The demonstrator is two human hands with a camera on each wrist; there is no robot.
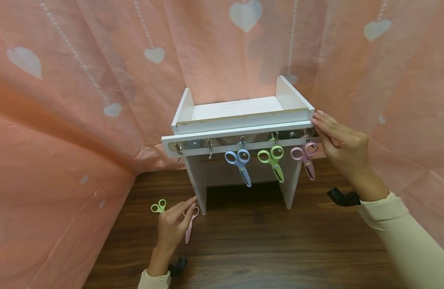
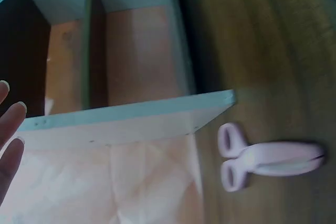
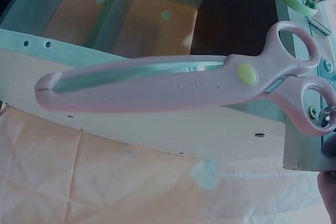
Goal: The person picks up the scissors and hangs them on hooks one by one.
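A white shelf (image 1: 240,124) stands on the wooden table, with a row of metal hooks along its front rail. Blue scissors (image 1: 238,160), green scissors (image 1: 272,159) and mauve scissors (image 1: 306,158) hang from hooks; the mauve pair fills much of the right wrist view. My right hand (image 1: 343,146) grips the rail's right end, fingertips at the corner. Low at the left side panel, my left hand (image 1: 174,224) hovers with fingers extended. Beside it pink scissors (image 2: 270,158) lie on the table, apart from the fingers (image 2: 10,124) in the left wrist view.
More green scissors (image 1: 158,206) lie on the table (image 1: 258,249) left of the shelf, partly hidden by my left hand. Two hooks (image 1: 209,148) at the rail's left hold nothing. A pink curtain (image 1: 99,48) with white hearts hangs behind and at both sides.
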